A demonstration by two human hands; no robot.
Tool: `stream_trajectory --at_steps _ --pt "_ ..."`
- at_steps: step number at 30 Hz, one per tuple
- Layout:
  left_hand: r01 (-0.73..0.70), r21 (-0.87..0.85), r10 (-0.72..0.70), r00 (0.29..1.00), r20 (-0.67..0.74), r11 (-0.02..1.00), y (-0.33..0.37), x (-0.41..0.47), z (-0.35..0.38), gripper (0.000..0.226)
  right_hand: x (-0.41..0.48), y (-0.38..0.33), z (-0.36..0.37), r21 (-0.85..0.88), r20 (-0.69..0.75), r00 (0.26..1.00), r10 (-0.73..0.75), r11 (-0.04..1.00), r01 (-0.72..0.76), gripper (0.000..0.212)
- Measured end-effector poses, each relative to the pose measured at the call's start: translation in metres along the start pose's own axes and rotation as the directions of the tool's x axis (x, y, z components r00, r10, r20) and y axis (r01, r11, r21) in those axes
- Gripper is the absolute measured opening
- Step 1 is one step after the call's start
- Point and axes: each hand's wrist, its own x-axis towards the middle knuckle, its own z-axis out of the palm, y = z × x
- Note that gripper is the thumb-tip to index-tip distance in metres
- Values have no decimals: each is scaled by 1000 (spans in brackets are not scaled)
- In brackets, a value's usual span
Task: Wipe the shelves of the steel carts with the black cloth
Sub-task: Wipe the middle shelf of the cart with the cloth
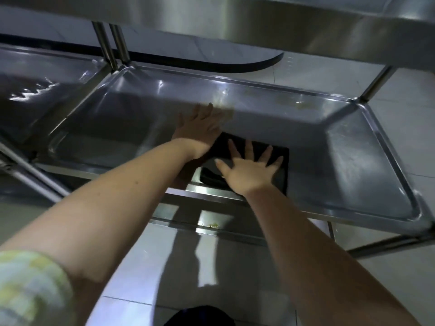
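**Both palms flat on cart shelf, cloth under the right**

Head view. Black cloth (281, 177) lies folded at the near edge of the steel cart shelf (141, 118), roughly centre. Right hand (249, 170) presses on it, fingers spread and straight, gripping nothing. Left hand (200, 128) sits just left and farther in, fingers extended on bare steel, blurred, its wrist meeting the cloth's far-left corner. Second cart shelf (47, 90) adjoins at left. Upper shelf (282, 24) overhead. Pale tiled floor (412, 114) beyond

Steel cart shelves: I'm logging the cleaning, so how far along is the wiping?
Done: nothing clearly. In hand: right hand presses the black cloth flat on this shelf, left hand beside it. Left: yellowish smear at its far edge, crumbs on the lower shelf.
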Motion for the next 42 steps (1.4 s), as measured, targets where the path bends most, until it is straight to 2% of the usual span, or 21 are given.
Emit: stream_trajectory --at_steps 3,6,8,10,11,13,15,16,21,26,30,35,42 --pt "60 -34 -61 997 -46 998 -20 -12 -10 52 11 -57 -1 -1 30 998 -51 999 51 67" --pt "106 -49 -110 990 -86 993 -30 -22 -11 52 15 -70 -5 62 76 991 -110 993 105 64" --pt "120 -63 -126 986 -108 991 -28 -30 -6 53 12 -42 -13 232 -42 985 -165 958 170 60" --pt "51 31 -47 992 -113 998 -16 -38 5 57 18 0 -19 330 -224 970 -94 929 166 56" --pt "-12 101 22 995 -97 995 -7 -41 11 58 26 22 -22 313 -260 965 -41 942 124 54" --pt "-80 169 82 997 -7 982 14 -45 24 57 45 58 -23 226 -190 982 19 974 24 53" --pt "-2 161 -16 994 108 987 29 -43 35 60 59 77 -16 131 -118 993 14 991 2 53" --pt "40 181 -66 988 141 983 31 -39 40 63 64 80 -11 81 -129 992 3 997 8 53" --pt "97 251 -121 989 83 963 20 23 46 69 71 83 5 -30 -210 978 -2 1000 -5 54" --pt "112 237 -127 991 49 965 12 115 40 69 76 87 7 -66 -195 981 -6 998 -7 54" --pt "125 215 -137 990 39 969 15 143 40 70 77 86 7 -61 -204 979 -7 998 -6 53" --pt "74 234 -102 988 112 969 15 117 35 67 76 87 5 -24 -209 978 0 1000 -6 52" --pt "13 244 -75 966 248 970 19 -27 34 67 75 88 4 6 -205 979 7 1000 -6 51"
